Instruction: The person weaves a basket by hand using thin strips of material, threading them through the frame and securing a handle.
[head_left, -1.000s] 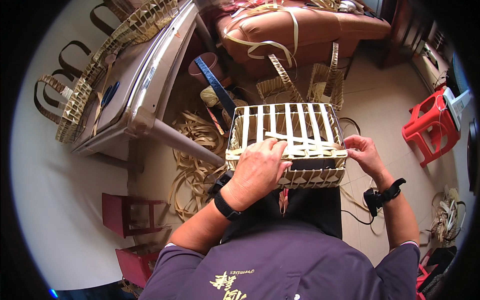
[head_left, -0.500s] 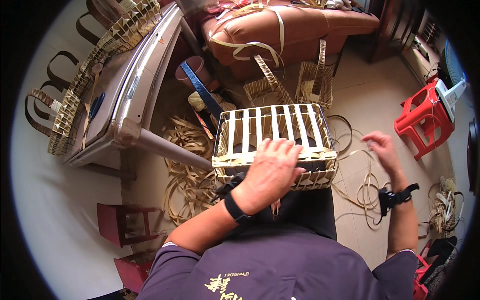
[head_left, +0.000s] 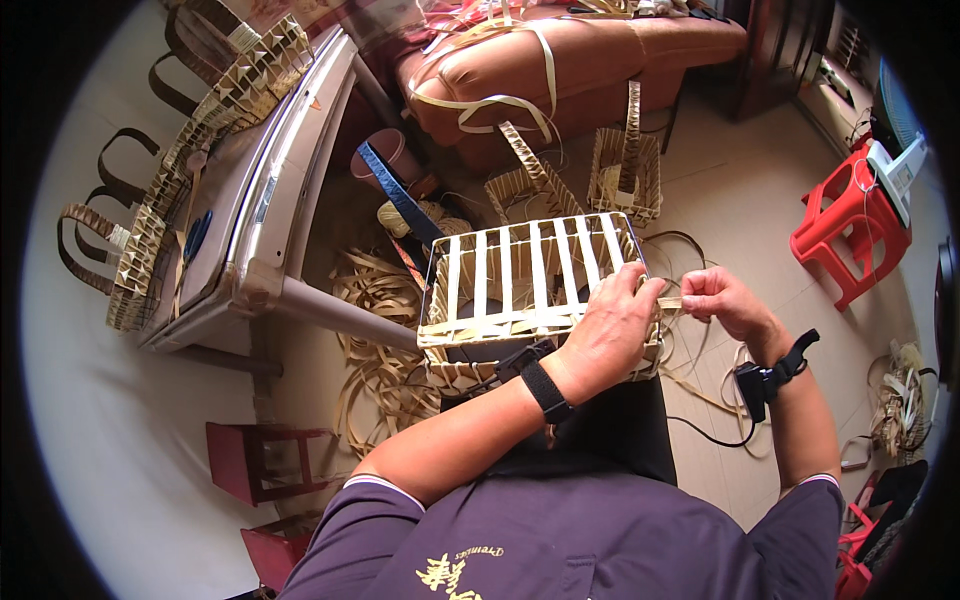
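Handled baskets (head_left: 150, 245): woven in pale strips, dark loop handles raised; standing in a row along the wall side of the table (head_left: 238, 175).
Scissors (head_left: 198, 237): blue-handled; lying on the tabletop.
Dark red stool (head_left: 235, 462): on the floor at lower left, a second one partly in view below it.
Strip heap (head_left: 375, 295): tan, loosely curled; on the floor beside the table leg.
Bucket (head_left: 396, 158): pink; behind a long blue handle (head_left: 395, 190).
Large basket (head_left: 538, 270): rectangular, pale; at the centre, over the dark trousers (head_left: 620, 425), with spaced flat slats across its top and a band along the front edge.
Sofa (head_left: 570, 60): brown, loose strips draped over it; at the back.
Small baskets (head_left: 628, 190): two, each with an upright handle; on the floor before the sofa.
Left hand (head_left: 612, 325): laid over the large basket's front right corner, fingers close together; cannot tell whether they pinch the rim.
Loose strip (head_left: 671, 303): short, pale, between the two hands.
Right hand (head_left: 728, 300): just beside that corner, thumb and forefinger pinching the loose strip.
Red stool (head_left: 850, 225): plastic, well apart at right.
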